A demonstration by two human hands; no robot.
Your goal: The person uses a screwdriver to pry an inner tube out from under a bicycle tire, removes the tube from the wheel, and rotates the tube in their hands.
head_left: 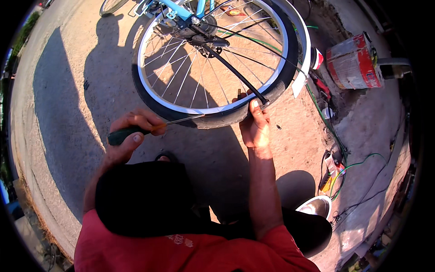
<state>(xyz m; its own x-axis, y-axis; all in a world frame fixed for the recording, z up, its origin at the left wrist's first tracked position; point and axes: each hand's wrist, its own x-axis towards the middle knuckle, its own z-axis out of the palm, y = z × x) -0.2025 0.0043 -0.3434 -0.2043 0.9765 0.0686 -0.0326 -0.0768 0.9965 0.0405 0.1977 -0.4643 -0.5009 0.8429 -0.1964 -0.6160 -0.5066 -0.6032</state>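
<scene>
A bicycle wheel with a black tire (154,97), a pale rim (183,109) and thin spokes stands in front of me, joined to a light blue frame (179,8). My left hand (136,129) is closed around a screwdriver (123,136) with a dark green and orange handle. Its metal shaft points right, and the tip lies at the edge between tire and rim. My right hand (256,124) grips the tire's near side, thumb outside and fingertips showing past the rim. Beside that thumb ends a black rod (233,70) slanting down from the hub.
A red and white bucket (353,63) stands at the far right. Green cable or hose (333,129) runs along the ground there. A round bowl (319,206) with a pale rim sits beside my right leg, near a yellow packet (327,183). A white mudguard (300,84) curves around the wheel's right side.
</scene>
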